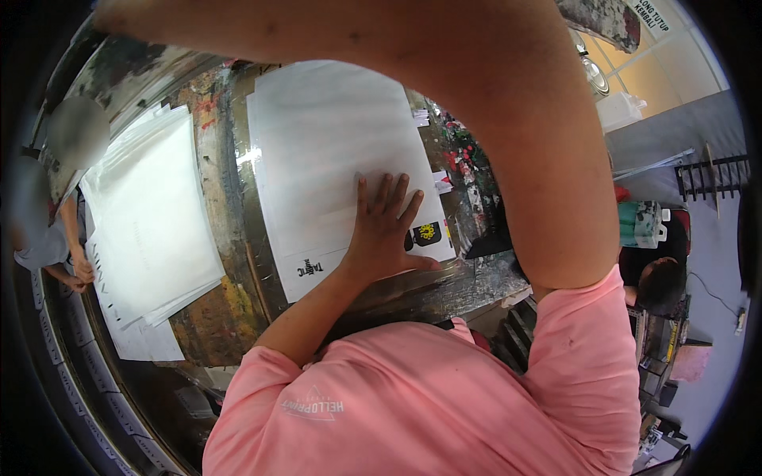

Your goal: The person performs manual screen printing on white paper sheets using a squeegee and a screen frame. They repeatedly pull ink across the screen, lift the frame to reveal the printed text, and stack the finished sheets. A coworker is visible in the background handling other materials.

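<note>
So the left hand [385,234] is pressed flat on a stack of white sheets [325,143], fingers spread wide and thumb stuck out to the right. It isn't gripping anything, just lying palm down near the lower right part of the top sheet. The right arm [548,135] is up and bent across the top of the view; its hand is out of sight, so can't tell you if it's holding something.

The sheets lie on a messy, paint-stained table [218,159], pretty much right in front of the person. There's black lettering [309,268] near the bottom left corner and a dark patch with a yellow design [427,233] just right of the hand. A second pile of white sheets [155,198], kinda fanned out, is over on the left, with a co-worker's hands [79,266] right by its edge.

Container-wise, it's all off to the right. There's a teal-green jug [639,224] with a pale handle, and I can't tell whether the colour is the plastic or what's inside. Higher up is a white plastic container [621,111], contents hidden, with round metal tins [594,75] near it. Can't see into those either. Another person [663,285], dark hair, is just below the teal one.
</note>
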`<state>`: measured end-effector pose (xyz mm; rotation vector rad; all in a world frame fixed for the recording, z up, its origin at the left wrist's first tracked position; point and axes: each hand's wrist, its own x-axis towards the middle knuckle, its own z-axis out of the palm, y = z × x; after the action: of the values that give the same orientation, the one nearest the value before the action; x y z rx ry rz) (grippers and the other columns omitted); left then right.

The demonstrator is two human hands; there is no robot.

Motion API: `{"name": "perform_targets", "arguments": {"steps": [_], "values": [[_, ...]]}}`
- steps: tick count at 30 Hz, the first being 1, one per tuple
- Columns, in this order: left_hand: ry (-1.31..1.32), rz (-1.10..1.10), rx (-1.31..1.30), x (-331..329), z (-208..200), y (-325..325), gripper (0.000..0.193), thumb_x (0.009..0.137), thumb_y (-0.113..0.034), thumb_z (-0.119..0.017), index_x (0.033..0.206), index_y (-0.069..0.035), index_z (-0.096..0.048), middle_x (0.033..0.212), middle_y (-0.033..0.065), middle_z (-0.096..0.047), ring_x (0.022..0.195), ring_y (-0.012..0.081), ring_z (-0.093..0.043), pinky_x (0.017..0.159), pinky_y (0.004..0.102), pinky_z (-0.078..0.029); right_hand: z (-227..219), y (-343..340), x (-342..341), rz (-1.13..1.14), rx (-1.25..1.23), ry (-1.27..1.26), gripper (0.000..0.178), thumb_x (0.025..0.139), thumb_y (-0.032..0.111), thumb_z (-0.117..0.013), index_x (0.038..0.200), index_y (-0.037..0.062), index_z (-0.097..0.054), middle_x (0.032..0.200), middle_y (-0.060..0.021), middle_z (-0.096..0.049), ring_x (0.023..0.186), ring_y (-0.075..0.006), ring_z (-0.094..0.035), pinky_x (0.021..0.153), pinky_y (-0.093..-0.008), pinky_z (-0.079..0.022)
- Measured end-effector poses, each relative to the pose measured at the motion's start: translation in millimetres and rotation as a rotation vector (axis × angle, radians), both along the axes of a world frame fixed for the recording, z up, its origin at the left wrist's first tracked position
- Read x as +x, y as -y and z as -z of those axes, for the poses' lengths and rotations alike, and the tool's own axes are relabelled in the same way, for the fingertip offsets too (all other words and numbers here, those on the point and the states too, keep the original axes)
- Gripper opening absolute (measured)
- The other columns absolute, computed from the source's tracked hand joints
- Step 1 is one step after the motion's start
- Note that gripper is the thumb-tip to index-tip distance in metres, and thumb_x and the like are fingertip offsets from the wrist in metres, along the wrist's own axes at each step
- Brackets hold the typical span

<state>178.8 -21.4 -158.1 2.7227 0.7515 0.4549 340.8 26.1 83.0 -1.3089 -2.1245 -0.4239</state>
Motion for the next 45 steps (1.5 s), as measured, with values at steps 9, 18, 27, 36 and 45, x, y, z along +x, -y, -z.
{"name": "perform_targets", "arguments": {"steps": [9, 18, 27, 36, 45], "values": [[-0.002, 0.019, 0.069, -0.3, 16.7, 9.1, 0.125, 0.073, -0.098, -0.057, 0.157, -0.006, -0.053, 0.162, 0.0246, -0.046, 0.151, 0.0455, -0.041, 0.126, 0.0766, -0.002, -61.4, 12.1, -32.7, 0.089, -0.012, 0.004, 0.063, 0.101, 0.048, -0.055, 0.062, -0.0010, -0.065, 0.068, -0.0230, -0.068, 0.067, -0.0362, -0.069, 0.073, -0.0521, -0.057], [0.904, -0.731, -0.456, -126.5, -140.8, -31.5, 0.088, 0.077, -0.028, -0.099, 0.151, -0.004, -0.056, 0.112, 0.0119, -0.073, 0.101, 0.0220, -0.072, 0.091, 0.0358, -0.059, -83.4, -31.0, -72.1, 0.149, 0.178, 0.036, 0.057, 0.102, 0.047, -0.058, 0.081, -0.0038, -0.071, 0.074, -0.0232, -0.069, 0.071, -0.0379, -0.069, 0.075, -0.0518, -0.055], [0.526, -0.943, -0.528, -238.6, -54.0, 41.6, 0.103, 0.055, -0.037, -0.108, 0.141, 0.001, -0.065, 0.111, 0.0129, -0.075, 0.107, 0.0294, -0.071, 0.097, 0.0424, -0.055, 75.7, 85.0, -66.9, -0.059, -0.629, 0.179, 0.041, 0.096, 0.043, -0.073, 0.118, 0.0085, -0.075, 0.112, -0.0138, -0.067, 0.104, -0.0363, -0.064, 0.086, -0.0507, -0.053], [0.077, -0.873, -0.053, -249.7, 5.2, 51.5, 0.108, 0.041, -0.064, -0.100, 0.126, -0.004, -0.070, 0.113, 0.0100, -0.053, 0.114, 0.0325, -0.048, 0.102, 0.0481, -0.030, 175.6, 90.5, -86.3, -0.020, -0.538, 0.040, 0.060, 0.076, 0.030, -0.090, 0.129, 0.0092, -0.070, 0.120, -0.0129, -0.068, 0.105, -0.0333, -0.065, 0.088, -0.0457, -0.057], [0.069, -0.817, -0.023, -253.0, -1.1, 49.1, 0.127, 0.047, -0.080, -0.092, 0.145, -0.005, -0.063, 0.110, 0.0128, -0.055, 0.104, 0.0311, -0.048, 0.097, 0.0499, -0.031, 215.0, -176.5, -46.3, 0.031, -0.304, 0.056, 0.037, 0.093, 0.042, -0.077, 0.113, 0.0124, -0.070, 0.103, -0.0101, -0.066, 0.102, -0.0346, -0.067, 0.079, -0.0501, -0.057]]}}
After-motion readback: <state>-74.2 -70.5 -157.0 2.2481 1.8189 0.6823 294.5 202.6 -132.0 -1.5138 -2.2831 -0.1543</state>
